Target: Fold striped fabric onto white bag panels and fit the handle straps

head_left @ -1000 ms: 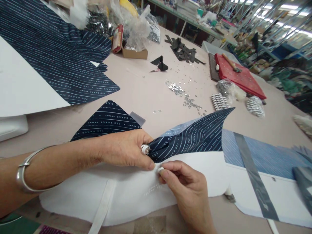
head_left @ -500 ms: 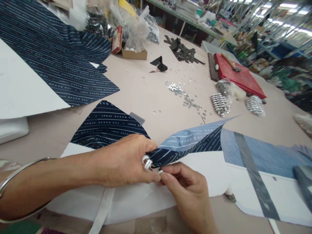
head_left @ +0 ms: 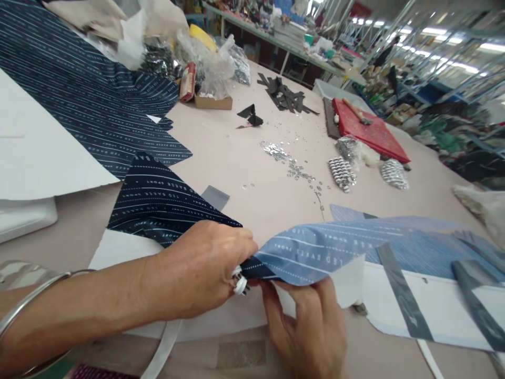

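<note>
My left hand (head_left: pixel 205 266) pinches the navy cloth (head_left: pixel 158 202) together with a small white snap (head_left: pixel 239 281). My right hand (head_left: pixel 311 329) keeps a narrow grip on the folded light-blue flap (head_left: pixel 315 250), fingers under it. The snap looks placed but not pressed shut, I think. All lies near the front edge of the worktop (head_left: pixel 252 163); behind there is free room, with loose snaps (head_left: pixel 294 166) farther away.

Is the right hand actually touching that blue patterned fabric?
Touching. The head view shows the right hand with its fingers pressed up under the edge of the fabric, which lies folded over them.
</note>
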A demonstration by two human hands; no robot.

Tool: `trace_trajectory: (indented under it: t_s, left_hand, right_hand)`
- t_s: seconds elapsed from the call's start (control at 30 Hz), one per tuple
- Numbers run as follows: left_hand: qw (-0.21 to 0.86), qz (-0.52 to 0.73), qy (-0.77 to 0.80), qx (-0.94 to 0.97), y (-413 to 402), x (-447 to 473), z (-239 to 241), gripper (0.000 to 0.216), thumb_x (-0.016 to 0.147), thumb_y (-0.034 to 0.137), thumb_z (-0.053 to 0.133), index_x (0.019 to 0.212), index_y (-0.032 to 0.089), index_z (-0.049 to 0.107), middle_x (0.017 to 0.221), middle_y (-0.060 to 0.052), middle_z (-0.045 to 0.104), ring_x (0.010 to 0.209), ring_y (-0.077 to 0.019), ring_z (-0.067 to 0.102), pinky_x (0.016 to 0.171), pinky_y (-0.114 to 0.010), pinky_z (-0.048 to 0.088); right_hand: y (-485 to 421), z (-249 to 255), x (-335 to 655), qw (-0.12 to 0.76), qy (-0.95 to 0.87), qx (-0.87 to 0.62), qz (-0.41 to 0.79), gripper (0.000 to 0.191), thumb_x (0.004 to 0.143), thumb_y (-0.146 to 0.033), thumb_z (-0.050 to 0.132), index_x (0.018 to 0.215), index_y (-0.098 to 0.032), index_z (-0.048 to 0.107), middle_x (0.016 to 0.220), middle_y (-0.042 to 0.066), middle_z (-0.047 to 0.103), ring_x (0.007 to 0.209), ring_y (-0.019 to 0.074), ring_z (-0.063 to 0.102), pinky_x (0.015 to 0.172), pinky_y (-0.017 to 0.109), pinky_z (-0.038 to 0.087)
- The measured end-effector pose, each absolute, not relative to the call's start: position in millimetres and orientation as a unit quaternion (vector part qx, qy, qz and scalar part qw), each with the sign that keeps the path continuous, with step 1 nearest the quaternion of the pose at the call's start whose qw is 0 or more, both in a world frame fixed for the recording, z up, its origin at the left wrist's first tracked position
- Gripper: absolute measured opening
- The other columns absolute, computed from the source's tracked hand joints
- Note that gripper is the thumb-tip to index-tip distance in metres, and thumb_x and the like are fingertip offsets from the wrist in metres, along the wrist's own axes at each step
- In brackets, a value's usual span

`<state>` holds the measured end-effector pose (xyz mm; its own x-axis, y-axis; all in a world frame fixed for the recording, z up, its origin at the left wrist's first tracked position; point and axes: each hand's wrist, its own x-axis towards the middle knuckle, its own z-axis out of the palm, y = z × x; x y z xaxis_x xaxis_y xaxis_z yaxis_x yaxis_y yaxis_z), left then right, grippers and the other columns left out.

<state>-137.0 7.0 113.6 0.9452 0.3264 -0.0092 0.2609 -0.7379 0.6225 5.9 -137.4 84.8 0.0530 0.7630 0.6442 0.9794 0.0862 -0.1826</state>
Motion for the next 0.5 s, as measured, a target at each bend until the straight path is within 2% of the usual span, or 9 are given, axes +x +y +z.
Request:
trace_trajectory:
  t_s: [0.03, 0.1, 0.17, 0.2, 0.27, 0.33, 0.43, 0.5]
  left_hand:
    - [0.306, 0.064, 0.148, 0.938, 4.6, -138.6, 113.7, 0.012, 0.077, 0.008, 0.054, 0.074, 0.019, 0.058, 0.075, 0.0, 0.061, 0.066, -0.0151, 0.058, 0.057, -0.026, 0.039]
    - [0.258, 0.097, 0.127, 0.953, -1.8, -141.6, 113.4, 0.017, 0.072, 0.003, 0.051, 0.074, 0.019, 0.057, 0.073, 0.0, 0.06, 0.063, -0.0158, 0.057, 0.053, -0.028, 0.038]
    - [0.201, 0.144, 0.112, 0.963, -10.2, -143.8, 113.0, 0.022, 0.068, 0.001, 0.048, 0.076, 0.019, 0.057, 0.071, -0.001, 0.06, 0.059, -0.0168, 0.055, 0.049, -0.029, 0.038]
    - [0.167, 0.167, 0.105, 0.966, -14.9, -144.6, 113.0, 0.024, 0.068, 0.0, 0.046, 0.079, 0.018, 0.058, 0.072, -0.001, 0.06, 0.06, -0.0175, 0.055, 0.051, -0.029, 0.04]
    - [0.091, 0.201, 0.087, 0.971, -24.6, -145.8, 113.1, 0.028, 0.07, -0.002, 0.045, 0.087, 0.015, 0.059, 0.079, -0.004, 0.063, 0.068, -0.019, 0.058, 0.06, -0.031, 0.048]
    - [0.004, 0.2, 0.063, 0.978, -33.9, -147.3, 113.5, 0.028, 0.073, -0.001, 0.044, 0.093, 0.012, 0.06, 0.085, -0.008, 0.065, 0.077, -0.0212, 0.06, 0.071, -0.034, 0.05]
    - [-0.078, 0.171, 0.047, 0.981, -46.0, -150.3, 114.8, 0.023, 0.075, 0.002, 0.046, 0.088, 0.015, 0.059, 0.08, -0.005, 0.062, 0.071, -0.0219, 0.056, 0.065, -0.035, 0.048]
    - [-0.085, 0.169, 0.061, 0.98, -52.8, -152.5, 116.5, 0.02, 0.074, 0.003, 0.047, 0.081, 0.018, 0.057, 0.073, -0.003, 0.058, 0.065, -0.0208, 0.052, 0.057, -0.035, 0.044]
  right_hand:
    - [-138.5, 89.2, 6.6, 0.298, -0.682, -0.637, -0.202, 0.031, 0.078, -0.009, 0.069, 0.105, -0.022, 0.063, 0.099, 0.009, 0.067, 0.082, 0.0201, 0.067, 0.064, 0.028, 0.054]
    - [-139.4, 99.5, 8.7, 0.26, -0.709, -0.617, -0.221, 0.049, 0.078, -0.008, 0.069, 0.122, -0.026, 0.057, 0.135, 0.015, 0.052, 0.091, 0.0216, 0.066, 0.067, 0.03, 0.055]
    - [-138.1, 111.7, 11.8, 0.199, -0.74, -0.609, -0.203, 0.053, 0.083, -0.011, 0.062, 0.131, -0.028, 0.05, 0.152, 0.016, 0.036, 0.082, 0.0189, 0.067, 0.059, 0.03, 0.053]
    - [-136.7, 118.0, 13.6, 0.163, -0.756, -0.605, -0.189, 0.052, 0.084, -0.012, 0.057, 0.134, -0.026, 0.048, 0.153, 0.017, 0.036, 0.075, 0.0176, 0.066, 0.054, 0.03, 0.052]
    - [-133.6, 129.7, 17.1, 0.104, -0.786, -0.589, -0.158, 0.046, 0.086, -0.013, 0.05, 0.132, -0.017, 0.049, 0.146, 0.019, 0.047, 0.063, 0.0166, 0.064, 0.048, 0.032, 0.05]
    - [-131.5, 138.2, 19.5, 0.079, -0.806, -0.573, -0.125, 0.036, 0.087, -0.012, 0.045, 0.122, -0.01, 0.053, 0.134, 0.018, 0.058, 0.057, 0.0156, 0.061, 0.045, 0.032, 0.048]
    - [-133.7, 142.8, 19.7, 0.063, -0.822, -0.562, -0.07, 0.025, 0.086, -0.007, 0.042, 0.106, -0.013, 0.056, 0.107, 0.011, 0.069, 0.06, 0.0164, 0.061, 0.043, 0.029, 0.046]
    - [-139.1, 141.8, 17.4, 0.062, -0.824, -0.56, -0.062, 0.024, 0.084, -0.003, 0.041, 0.1, -0.015, 0.055, 0.086, 0.007, 0.066, 0.064, 0.0192, 0.062, 0.043, 0.029, 0.045]
